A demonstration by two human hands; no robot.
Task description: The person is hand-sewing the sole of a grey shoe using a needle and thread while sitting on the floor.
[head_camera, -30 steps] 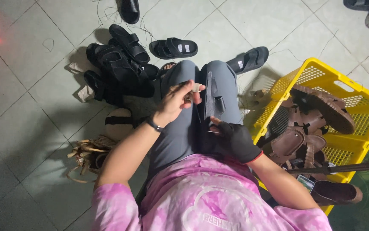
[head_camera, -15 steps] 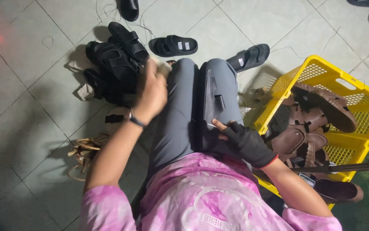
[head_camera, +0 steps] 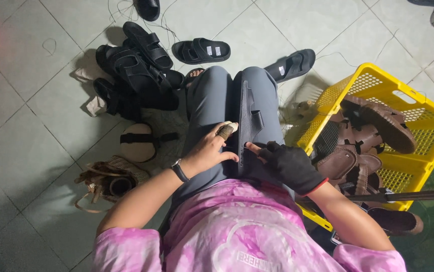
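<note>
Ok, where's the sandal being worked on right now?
In the head view, the black sandal lies along the person's right thigh, between the left hand and the gloved right hand.

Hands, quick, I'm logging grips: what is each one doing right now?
Left hand: fingers curled, resting on the edge of the black sandal on the lap.
Right hand, gloved: pressing the sandal's near end; grip unclear.

The pale tiled floor (head_camera: 20,100) carries a heap of black sandals (head_camera: 136,70), two single black sandals (head_camera: 202,51), loose threads, and a yellow basket (head_camera: 378,85) of brown sandals.
</note>
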